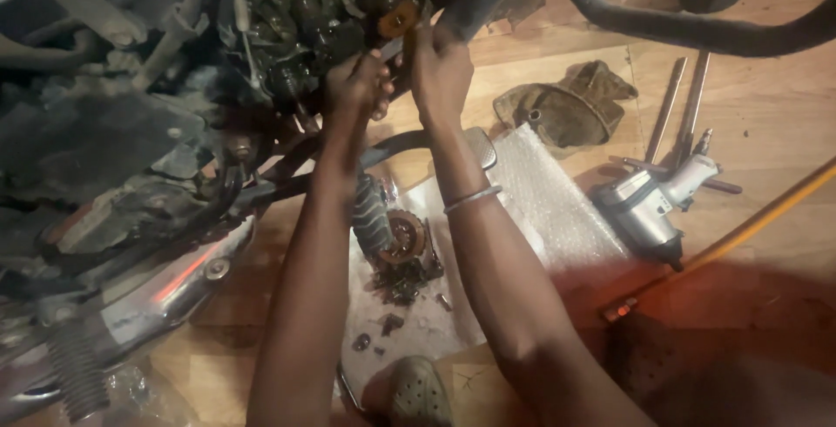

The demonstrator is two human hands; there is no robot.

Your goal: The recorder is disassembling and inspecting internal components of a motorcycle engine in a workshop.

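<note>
Warm, dim light falls mostly on the wooden floor [766, 87] at upper right, which looks brightest. The engine [331, 9] at top and the whole left side sit in deep shadow, details murky. A reddish cast stains the lower right corner. The chrome pipe [165, 292] shows orange glare. Both forearms are soft with slight blur, edges smeared

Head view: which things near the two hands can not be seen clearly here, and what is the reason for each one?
- Left hand: fingertips sink into the dark engine; whatever it grips is hidden.
- Right hand: a thin tool seems to be pinched, but it is blurred and partly behind the fingers.
- Orange part in the engine: too small and blurred to identify.
- Small parts on the bubble wrap: partly behind the forearms.
- Engine: cut off by the top edge.
</note>
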